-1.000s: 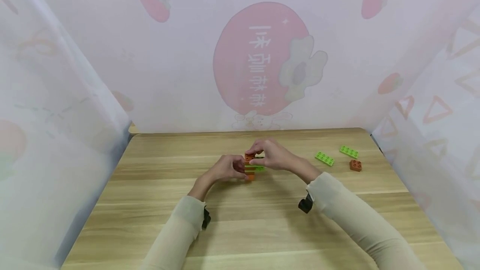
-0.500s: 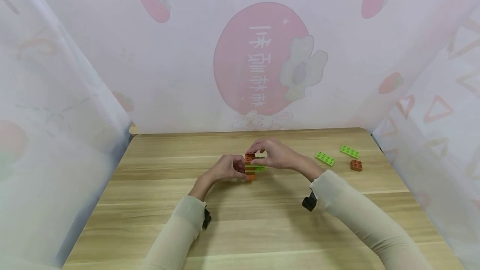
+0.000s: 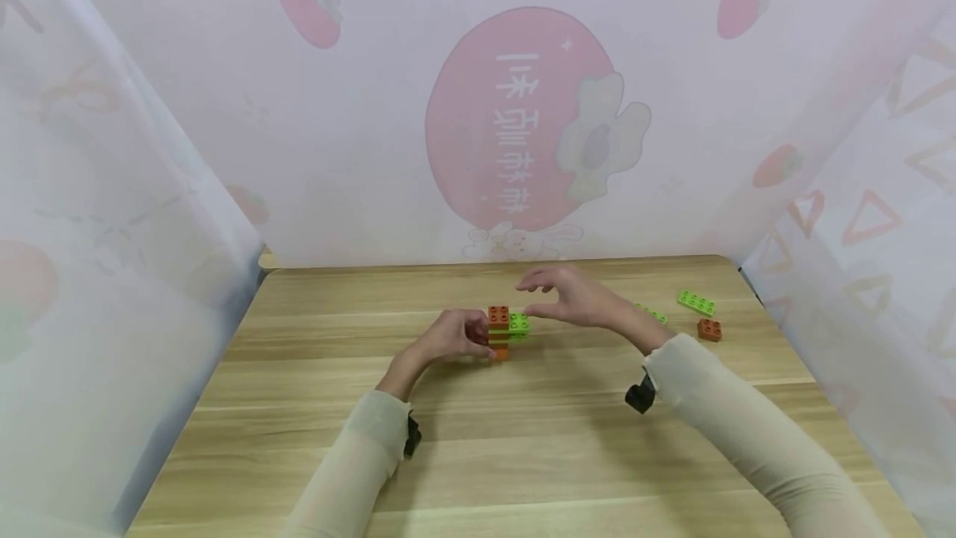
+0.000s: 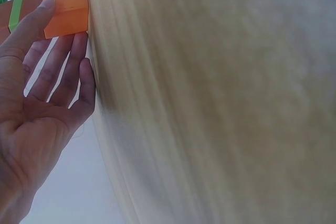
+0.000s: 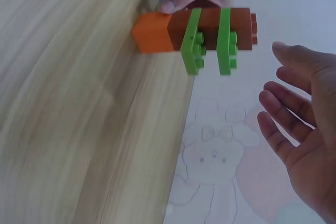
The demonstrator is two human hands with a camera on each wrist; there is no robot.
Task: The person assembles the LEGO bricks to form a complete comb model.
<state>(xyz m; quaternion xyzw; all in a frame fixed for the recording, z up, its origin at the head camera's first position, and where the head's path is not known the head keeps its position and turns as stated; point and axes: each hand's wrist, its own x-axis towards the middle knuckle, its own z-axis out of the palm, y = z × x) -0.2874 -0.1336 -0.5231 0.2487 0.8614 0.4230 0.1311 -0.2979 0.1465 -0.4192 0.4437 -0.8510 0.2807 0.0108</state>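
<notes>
A tower of toy building bricks (image 3: pixel 498 320) stands upright on the table: an orange brick (image 5: pixel 152 34) at the bottom, then brown bricks with two thin green plates between them. Both green plates (image 5: pixel 226 40) jut out sideways to the right, studs up. My left hand (image 3: pixel 454 334) holds the tower low down, its thumb on the orange brick in the left wrist view and its fingers behind. To the right of the tower, apart from it, my right hand (image 3: pixel 573 297) hovers with fingers relaxed and nothing in them.
Right of the right hand lie a green plate (image 3: pixel 696 303) and a brown brick (image 3: pixel 709 330). Another green plate (image 3: pixel 653 314) is partly hidden behind the right forearm. A printed white curtain (image 3: pixel 358 148) borders the wooden table (image 3: pixel 478 455) at the back and sides.
My right hand has let go of the top brown brick and moved right and slightly up, uncovering the tower's top and the green plates. My left hand has stayed in place.
</notes>
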